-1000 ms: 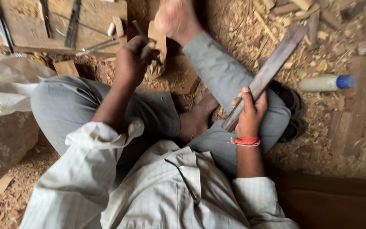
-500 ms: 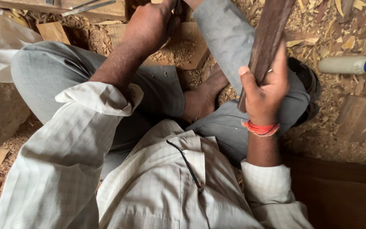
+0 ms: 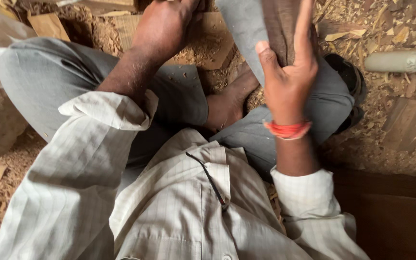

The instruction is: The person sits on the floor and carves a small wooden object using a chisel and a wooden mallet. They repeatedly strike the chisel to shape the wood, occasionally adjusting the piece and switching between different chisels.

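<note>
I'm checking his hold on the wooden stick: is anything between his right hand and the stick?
Nothing visible. The right hand grips the dark wooden stick directly, thumb on the near face and fingers wrapped round its right edge. The red wrist band sits lower, on the wrist, clear of the grip.

Floor (image 3: 362, 149): covered w/ sawdust & wood shavings. White bottle w/ blue cap (image 3: 400, 61) lying at right; wood offcuts (image 3: 48, 25) top-left.
</note>
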